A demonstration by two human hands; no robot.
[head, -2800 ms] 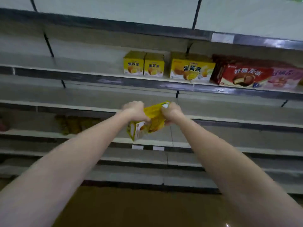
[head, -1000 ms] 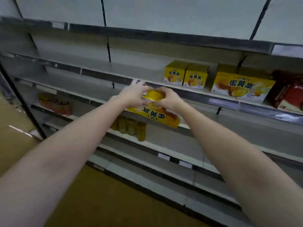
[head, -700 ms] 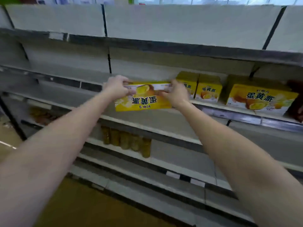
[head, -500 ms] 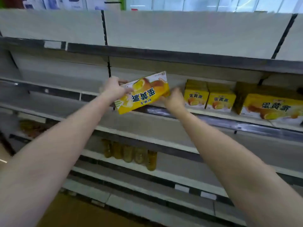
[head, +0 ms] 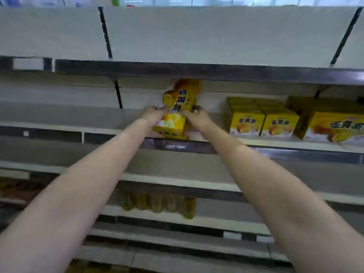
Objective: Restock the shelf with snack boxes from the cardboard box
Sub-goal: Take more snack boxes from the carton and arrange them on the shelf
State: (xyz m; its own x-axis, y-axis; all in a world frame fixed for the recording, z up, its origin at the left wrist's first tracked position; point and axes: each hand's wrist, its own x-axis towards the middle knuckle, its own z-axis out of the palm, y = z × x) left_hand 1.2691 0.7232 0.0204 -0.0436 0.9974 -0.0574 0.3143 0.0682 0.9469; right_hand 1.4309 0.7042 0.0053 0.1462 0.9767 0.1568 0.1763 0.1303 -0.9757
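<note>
A yellow snack box (head: 178,109) stands almost on end, its lower end at the front edge of a grey shelf (head: 59,133). My left hand (head: 154,115) grips its left side and my right hand (head: 195,119) grips its right side, low on the box. The box's top reaches nearly to the underside of the shelf above. The cardboard box is out of view.
Two small yellow boxes (head: 262,117) stand on the same shelf to the right, then a larger yellow box (head: 334,125). Several jars (head: 159,203) sit two shelves lower. The shelf board above (head: 197,72) hangs close over the held box.
Both hands carried the box up from waist level to the shelf and turned it from lying flat to nearly upright. The view swung left and closer to the shelf.
</note>
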